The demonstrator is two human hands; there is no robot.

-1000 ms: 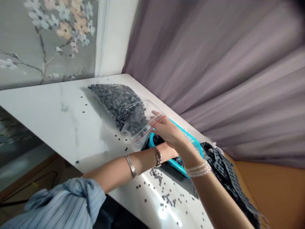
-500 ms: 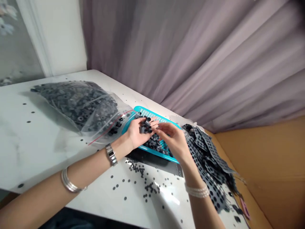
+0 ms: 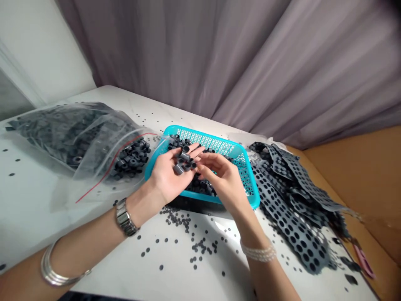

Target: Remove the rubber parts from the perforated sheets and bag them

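Observation:
Palm up over the basket, my left hand cups several small dark-grey cylindrical caps, with its fingers stretched out under them. My right hand comes in from the right, its thumb and fingers bent together at the edge of the left palm beside the caps. What its fingertips pinch, if anything, is hidden. Below both hands is a turquoise plastic basket with a mesh of holes, holding more of the same caps.
On the left lies a clear zip bag full of caps, its mouth toward the basket. Perforated grey sheets are heaped on the right. Small black discs are scattered over the white table. Pink-handled scissors lie by the right edge.
The view has shifted closer, so the basket, bag and sheets appear larger. My left hand still bears the caps, and my right hand stays beside it.

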